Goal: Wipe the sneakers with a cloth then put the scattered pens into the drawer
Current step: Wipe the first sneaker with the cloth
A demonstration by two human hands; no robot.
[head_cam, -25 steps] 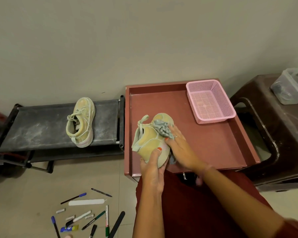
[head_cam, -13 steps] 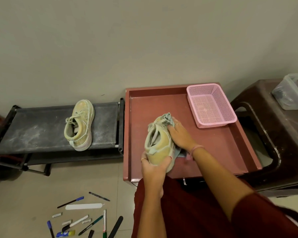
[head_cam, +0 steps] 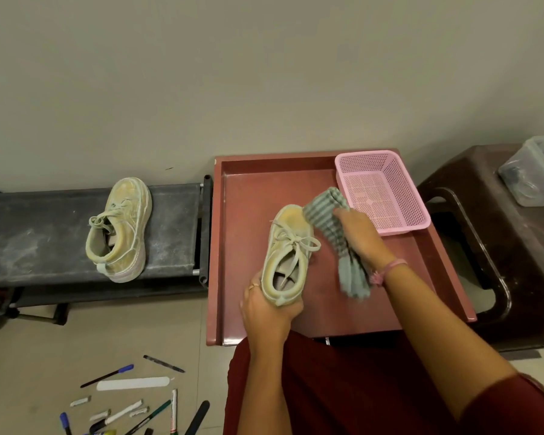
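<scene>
My left hand [head_cam: 266,309] grips the heel of a pale yellow-green sneaker [head_cam: 288,252], held upright over the red drawer [head_cam: 242,215] with its toe pointing away. My right hand [head_cam: 360,237] holds a grey striped cloth [head_cam: 327,215] just right of the shoe, the cloth's top end touching the toe. The other sneaker [head_cam: 120,229] lies tilted on the dark low rack [head_cam: 29,233] at left. Several pens and markers [head_cam: 132,403] lie scattered on the floor at lower left.
A pink mesh basket [head_cam: 382,191] sits in the drawer's back right corner. A dark brown stool [head_cam: 490,246] stands to the right with a clear plastic box [head_cam: 534,171] on it. My red skirt [head_cam: 343,387] covers the lower middle. The wall is close behind.
The sneaker has been turned from its side to laces-up. My right hand has drawn the cloth off the shoe to the right, and the cloth now hangs unfolded.
</scene>
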